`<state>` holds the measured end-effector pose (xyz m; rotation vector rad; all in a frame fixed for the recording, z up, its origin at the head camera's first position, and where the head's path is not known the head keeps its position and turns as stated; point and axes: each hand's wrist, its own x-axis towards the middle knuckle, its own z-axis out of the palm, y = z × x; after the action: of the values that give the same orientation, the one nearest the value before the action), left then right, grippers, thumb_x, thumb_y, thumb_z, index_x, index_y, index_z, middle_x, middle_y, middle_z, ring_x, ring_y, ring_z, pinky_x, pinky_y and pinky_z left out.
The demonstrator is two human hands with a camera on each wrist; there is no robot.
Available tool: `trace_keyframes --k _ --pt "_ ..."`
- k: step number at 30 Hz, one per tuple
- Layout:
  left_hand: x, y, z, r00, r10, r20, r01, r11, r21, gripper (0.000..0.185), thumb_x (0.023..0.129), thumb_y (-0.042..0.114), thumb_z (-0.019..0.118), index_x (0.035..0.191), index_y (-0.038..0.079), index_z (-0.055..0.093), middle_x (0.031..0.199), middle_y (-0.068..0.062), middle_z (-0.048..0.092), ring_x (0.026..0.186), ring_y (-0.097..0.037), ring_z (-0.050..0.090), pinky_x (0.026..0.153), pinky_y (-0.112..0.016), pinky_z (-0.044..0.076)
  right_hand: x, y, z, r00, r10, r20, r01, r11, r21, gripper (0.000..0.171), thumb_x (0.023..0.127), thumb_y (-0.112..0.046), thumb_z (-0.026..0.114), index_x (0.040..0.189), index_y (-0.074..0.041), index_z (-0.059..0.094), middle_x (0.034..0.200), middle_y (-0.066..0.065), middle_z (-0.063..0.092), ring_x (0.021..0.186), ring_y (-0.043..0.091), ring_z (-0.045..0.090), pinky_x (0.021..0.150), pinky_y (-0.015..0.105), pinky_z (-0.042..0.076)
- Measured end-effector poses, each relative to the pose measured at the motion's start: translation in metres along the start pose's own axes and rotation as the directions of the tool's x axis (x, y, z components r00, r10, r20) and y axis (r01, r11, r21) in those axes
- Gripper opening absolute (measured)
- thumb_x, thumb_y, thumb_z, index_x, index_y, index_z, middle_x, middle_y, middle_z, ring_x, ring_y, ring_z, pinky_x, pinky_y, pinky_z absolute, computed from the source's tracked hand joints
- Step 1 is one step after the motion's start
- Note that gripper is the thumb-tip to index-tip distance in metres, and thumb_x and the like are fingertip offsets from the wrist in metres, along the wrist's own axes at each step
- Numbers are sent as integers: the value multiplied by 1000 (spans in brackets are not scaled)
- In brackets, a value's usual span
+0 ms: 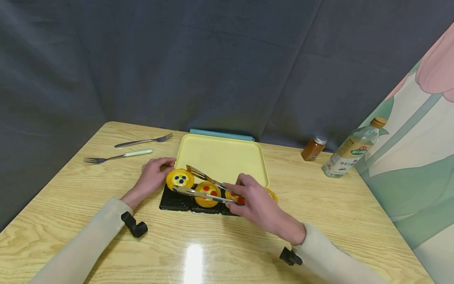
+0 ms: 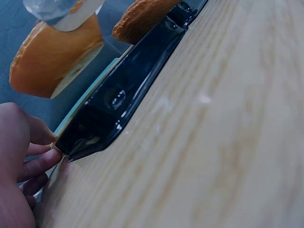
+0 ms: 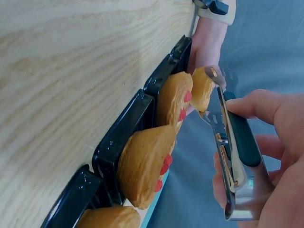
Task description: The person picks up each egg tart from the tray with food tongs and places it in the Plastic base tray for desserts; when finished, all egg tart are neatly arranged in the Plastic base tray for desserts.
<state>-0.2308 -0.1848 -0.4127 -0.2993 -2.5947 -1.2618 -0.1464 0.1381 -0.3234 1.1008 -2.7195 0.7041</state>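
A person sits at a wooden table (image 1: pixel 319 221) with both hands over a black tray (image 1: pixel 177 203) near the table's middle. The tray holds a row of small yellow tarts. The right hand (image 1: pixel 260 207) grips a pair of metal tongs (image 1: pixel 198 185), fingers and thumb curled round the handles, with the tips narrowed onto the tart with blue dots (image 1: pixel 180 178) at the left end of the row. That tart sits raised above the tray's left end; from the left wrist view it hangs clear of the tray. The two tarts with red dots (image 1: pixel 207 193) sit beside it, in the tray's middle and right part, the right one partly hidden by the right hand. The left hand (image 1: pixel 152 177) rests at the tray's left far corner, fingertips (image 2: pixel 47 159) touching the tray's edge, lightly bent and holding nothing.

Just behind the black tray lies a pale yellow tray (image 1: pixel 221 157), and a teal strip (image 1: pixel 221 135) shows along its far edge. Two forks (image 1: pixel 131 148) lie side by side near the table's far left corner, one with a pale green handle. A brown spice jar (image 1: pixel 313 148) and a clear oil bottle (image 1: pixel 349 152) stand near the far right edge. A dark grey cloth (image 1: pixel 177 59) hangs behind the table
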Motion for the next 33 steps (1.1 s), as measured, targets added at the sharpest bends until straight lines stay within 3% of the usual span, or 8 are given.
trace_keyframes --k 9,33 --pt "0 -3 1 1000 -1 19 2 999 -33 36 97 10 62 131 -3 65 113 -15 70 120 -38 54 101 -61 21 -4 -3 4 997 -9 75 9 1000 -1 52 89 -17 79 137 -4 63 87 3 47 80 13 40 63 27 38" --pt "-1 -2 0 999 -21 25 22 999 -44 37 98 12 62 132 -2 64 116 -15 69 123 -39 50 101 -60 20 -5 -1 7 996 -36 79 41 997 -59 54 89 -19 78 138 -3 61 86 1 44 78 12 37 63 26 36"
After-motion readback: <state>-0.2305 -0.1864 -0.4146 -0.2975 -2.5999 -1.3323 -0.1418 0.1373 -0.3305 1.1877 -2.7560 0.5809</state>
